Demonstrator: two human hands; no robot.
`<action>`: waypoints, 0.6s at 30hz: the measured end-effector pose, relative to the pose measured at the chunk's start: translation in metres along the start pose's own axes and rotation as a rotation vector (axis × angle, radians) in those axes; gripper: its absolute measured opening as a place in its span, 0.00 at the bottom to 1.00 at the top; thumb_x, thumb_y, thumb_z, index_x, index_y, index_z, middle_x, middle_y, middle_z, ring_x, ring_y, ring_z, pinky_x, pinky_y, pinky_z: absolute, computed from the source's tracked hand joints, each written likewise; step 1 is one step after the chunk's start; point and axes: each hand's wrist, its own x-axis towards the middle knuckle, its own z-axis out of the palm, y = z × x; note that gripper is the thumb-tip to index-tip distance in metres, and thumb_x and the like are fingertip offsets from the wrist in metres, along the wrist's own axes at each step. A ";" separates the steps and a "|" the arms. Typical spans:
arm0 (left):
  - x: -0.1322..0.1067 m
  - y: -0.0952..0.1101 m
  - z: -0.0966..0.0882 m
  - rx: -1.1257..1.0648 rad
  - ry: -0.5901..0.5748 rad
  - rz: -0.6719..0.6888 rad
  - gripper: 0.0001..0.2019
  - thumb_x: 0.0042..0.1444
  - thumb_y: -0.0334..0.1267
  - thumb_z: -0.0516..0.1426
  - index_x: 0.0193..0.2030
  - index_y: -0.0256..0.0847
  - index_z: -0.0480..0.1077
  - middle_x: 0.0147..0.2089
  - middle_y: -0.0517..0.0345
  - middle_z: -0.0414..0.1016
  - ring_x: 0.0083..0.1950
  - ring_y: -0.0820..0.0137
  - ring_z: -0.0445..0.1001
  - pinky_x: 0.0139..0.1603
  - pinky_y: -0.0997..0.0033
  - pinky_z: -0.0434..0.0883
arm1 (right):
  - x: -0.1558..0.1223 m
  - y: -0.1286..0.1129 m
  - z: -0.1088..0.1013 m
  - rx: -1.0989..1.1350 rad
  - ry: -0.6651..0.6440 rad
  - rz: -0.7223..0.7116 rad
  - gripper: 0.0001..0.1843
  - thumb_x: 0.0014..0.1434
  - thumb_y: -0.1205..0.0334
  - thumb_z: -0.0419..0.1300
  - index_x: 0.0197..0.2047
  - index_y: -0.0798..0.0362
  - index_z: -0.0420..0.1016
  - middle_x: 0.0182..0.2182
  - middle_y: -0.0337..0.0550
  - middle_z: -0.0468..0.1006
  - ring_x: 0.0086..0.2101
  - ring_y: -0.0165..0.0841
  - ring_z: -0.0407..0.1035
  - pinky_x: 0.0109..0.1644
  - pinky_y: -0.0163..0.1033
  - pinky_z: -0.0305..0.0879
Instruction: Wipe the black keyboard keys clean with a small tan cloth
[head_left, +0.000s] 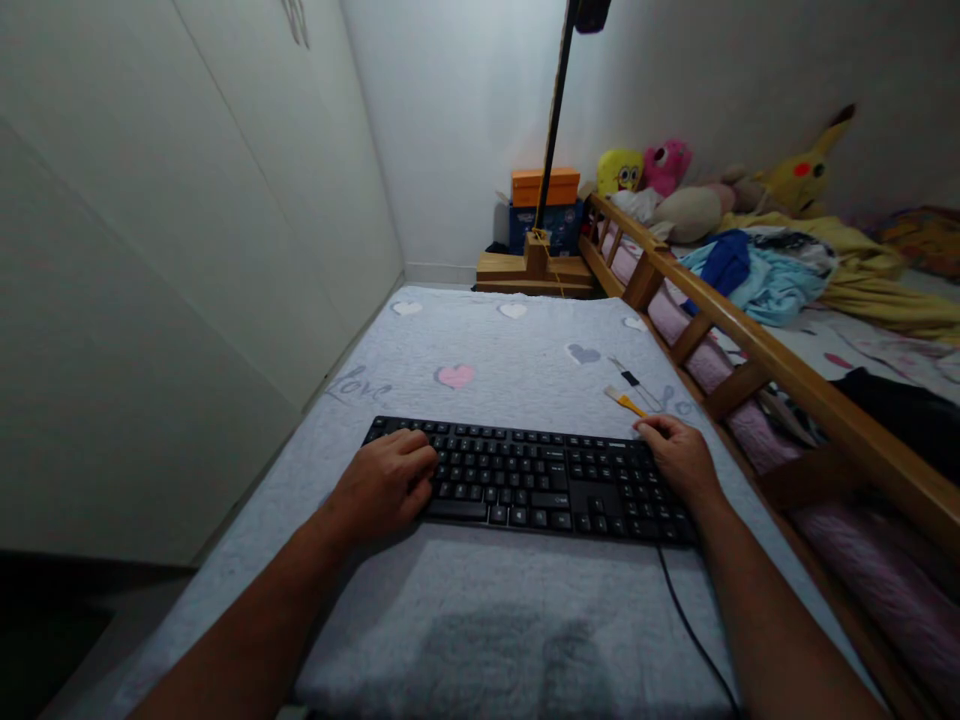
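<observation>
A black keyboard (525, 480) lies flat across the patterned cloth in front of me. Over its left end rests my left hand (390, 475), the fingers curled down on the keys and the left edge. My right hand (679, 455) is at the upper right corner, thumb and fingers pinched together at the handle end of a small brush (628, 402). The brush has an orange handle and pale bristles that point left. Just beyond it lies a slim tool with a black grip (630, 378), possibly a craft knife. A cable (690, 610) runs from the keyboard towards me.
The light cloth (487, 340) has hearts and lettering. A wooden bed rail (780, 365) borders the right side, with clothes and plush toys (799, 180) beyond. Pale cabinet doors (187, 250) stand left. At the back are a wooden stand (536, 265) with a dark pole and stacked boxes (545, 187).
</observation>
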 end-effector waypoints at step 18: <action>-0.019 -0.015 -0.008 0.093 -0.015 -0.104 0.05 0.53 0.29 0.52 0.28 0.41 0.66 0.32 0.55 0.69 0.35 0.65 0.68 0.35 0.66 0.64 | 0.000 0.000 0.000 -0.002 0.014 -0.011 0.16 0.47 0.47 0.59 0.27 0.51 0.79 0.30 0.45 0.82 0.34 0.41 0.73 0.45 0.44 0.66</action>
